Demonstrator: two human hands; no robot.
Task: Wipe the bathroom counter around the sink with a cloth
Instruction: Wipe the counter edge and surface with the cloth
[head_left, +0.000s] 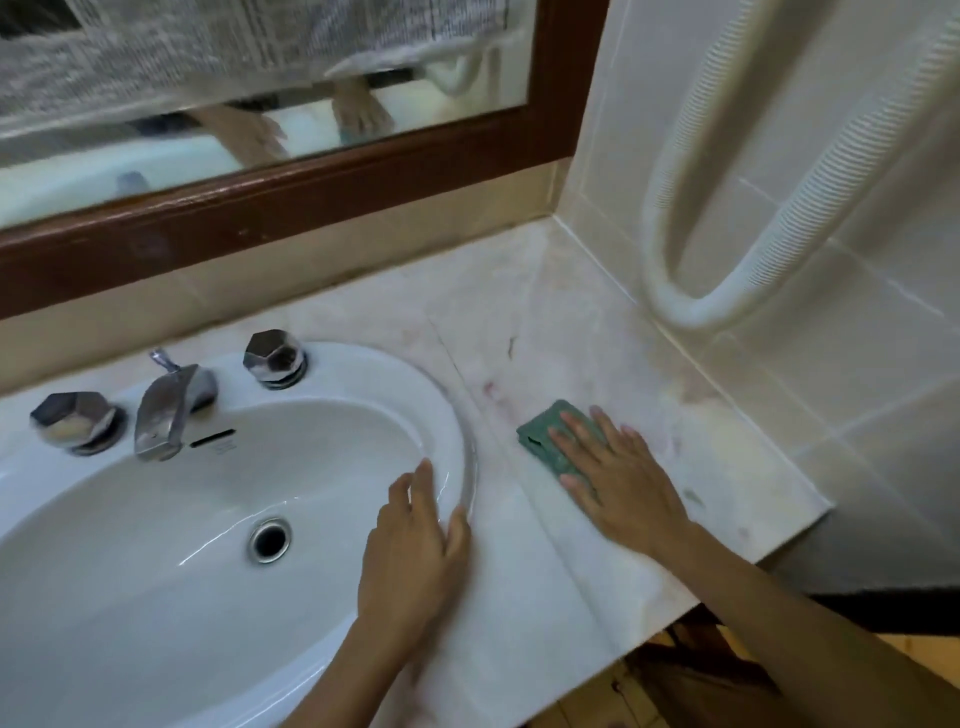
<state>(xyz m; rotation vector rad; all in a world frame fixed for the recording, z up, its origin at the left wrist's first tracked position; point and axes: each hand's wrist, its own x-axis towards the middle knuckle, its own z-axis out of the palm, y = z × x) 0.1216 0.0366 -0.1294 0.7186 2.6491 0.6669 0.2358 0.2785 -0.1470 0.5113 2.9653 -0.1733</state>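
A green cloth (543, 434) lies flat on the pale marble counter (597, 338) to the right of the white oval sink (363, 374). My right hand (618, 478) presses down on the cloth with its fingers spread, covering the cloth's near right part. My left hand (415, 551) rests flat on the sink's right rim, fingers apart, holding nothing. Faint pink and dark smudges mark the counter beyond the cloth.
A chrome tap (166, 410) with two faceted chrome knobs (72, 421) (275, 358) stands at the back of the sink. A wood-framed mirror (291, 202) hangs behind. A white ribbed hose (727, 249) loops against the tiled right wall. The counter's edge drops off at front right.
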